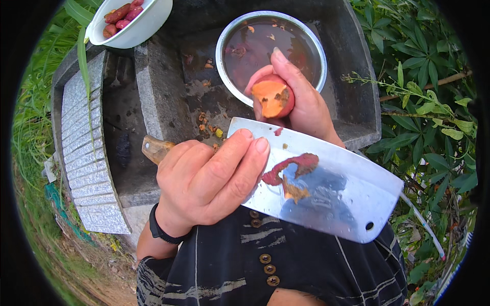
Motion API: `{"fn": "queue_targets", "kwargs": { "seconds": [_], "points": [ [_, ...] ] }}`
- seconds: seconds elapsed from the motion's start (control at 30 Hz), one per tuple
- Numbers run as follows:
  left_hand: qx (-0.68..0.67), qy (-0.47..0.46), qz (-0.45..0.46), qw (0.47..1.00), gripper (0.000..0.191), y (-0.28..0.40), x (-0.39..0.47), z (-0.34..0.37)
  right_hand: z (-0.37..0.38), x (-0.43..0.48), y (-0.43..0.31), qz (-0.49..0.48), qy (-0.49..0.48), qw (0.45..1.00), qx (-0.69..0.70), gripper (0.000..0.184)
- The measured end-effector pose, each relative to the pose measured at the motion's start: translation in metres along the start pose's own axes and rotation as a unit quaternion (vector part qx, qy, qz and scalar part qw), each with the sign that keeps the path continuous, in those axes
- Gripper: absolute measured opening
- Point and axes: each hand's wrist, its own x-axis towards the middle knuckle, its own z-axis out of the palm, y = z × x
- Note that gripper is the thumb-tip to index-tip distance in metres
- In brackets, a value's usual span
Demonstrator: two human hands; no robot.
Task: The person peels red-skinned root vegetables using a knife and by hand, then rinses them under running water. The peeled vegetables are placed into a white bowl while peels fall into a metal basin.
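Note:
My left hand (203,179), with a black band at the wrist, grips a cleaver by its wooden handle (156,148). Two of its fingertips press on the flat of the broad steel blade (337,179), which reaches across to the right above my lap. Scraps of red peel (293,166) stick to the wet metal. In my right hand (306,97) is a red-skinned sweet potato (272,97), its cut orange face, with dark spots, towards me. The sweet potato is just above the blade's upper edge; whether they touch I cannot tell.
Beyond my right hand, a steel basin (221,61) of murky water with floating peel stands in a stone sink (151,90). A white tub (153,26) of sweet potatoes sits at upper left. A ridged washboard slab (84,153) lies left. Leafy plants (425,114) crowd the right side.

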Motion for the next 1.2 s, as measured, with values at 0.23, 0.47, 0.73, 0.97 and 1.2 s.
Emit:
{"fn": "queue_targets", "kwargs": {
  "seconds": [0.23, 0.47, 0.73, 0.97, 1.2],
  "points": [
    [-0.038, 0.033, -0.011, 0.999, 0.03, 0.006, 0.005, 0.01, 0.01, -0.006, 0.004, -0.064, 0.041, 0.996, -0.039, 0.05],
    [-0.022, 0.056, -0.03, 0.998, 0.027, 0.011, 0.006, 0.016, 0.022, -0.016, 0.001, -0.119, 0.105, 0.979, -0.125, 0.051],
    [-0.014, 0.08, -0.07, 0.994, 0.029, 0.019, 0.009, 0.022, 0.029, -0.021, 0.007, -0.142, 0.123, 0.982, -0.011, 0.046],
    [-0.104, 0.04, -0.162, 0.98, 0.03, 0.022, 0.015, 0.026, 0.039, -0.013, 0.014, -0.185, 0.267, 0.945, -0.04, 0.045],
    [-0.24, 0.01, -0.353, 0.904, 0.03, 0.017, 0.008, 0.03, 0.013, 0.002, 0.03, -0.118, 0.119, 0.983, 0.08, 0.038]
  ]
}}
